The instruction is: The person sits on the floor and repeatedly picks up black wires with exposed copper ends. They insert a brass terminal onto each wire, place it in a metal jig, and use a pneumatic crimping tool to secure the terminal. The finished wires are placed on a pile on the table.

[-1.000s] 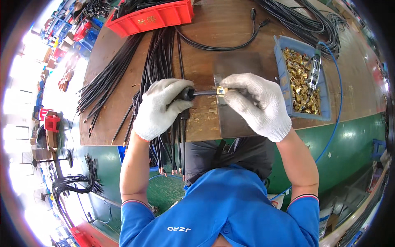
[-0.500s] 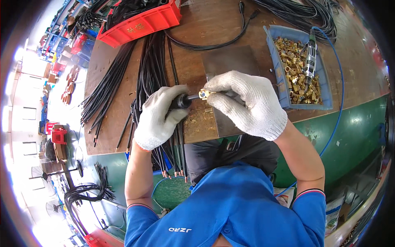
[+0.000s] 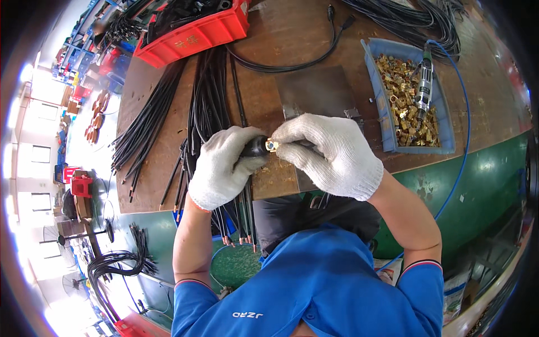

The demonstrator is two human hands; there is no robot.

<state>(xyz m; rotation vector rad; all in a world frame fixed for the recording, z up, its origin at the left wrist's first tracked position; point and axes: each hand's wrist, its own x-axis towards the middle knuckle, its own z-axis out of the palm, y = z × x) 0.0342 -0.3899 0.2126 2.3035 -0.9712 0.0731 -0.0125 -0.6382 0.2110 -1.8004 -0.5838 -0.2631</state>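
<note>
Both my hands wear white knit gloves and meet over the near edge of a brown workbench [image 3: 168, 168]. My left hand [image 3: 222, 165] grips the black end of a thick cable [image 3: 255, 147]. A small brass fitting [image 3: 272, 145] is pinched in the fingertips of my right hand [image 3: 331, 154], pressed against that cable end. A bundle of black cables [image 3: 210, 101] runs from under my left hand toward the back of the bench and hangs over the front edge.
A blue tray [image 3: 387, 118] full of brass fittings stands at the right, with a grey powered hand tool [image 3: 424, 90] on a blue hose lying in it. A red bin [image 3: 196, 31] of cables sits at the back. A metal plate [image 3: 314, 92] lies beyond my hands.
My hands have kept the cable end and fitting together, shifting slightly left and nearer to me; the brass fitting sits closer against the cable end.
</note>
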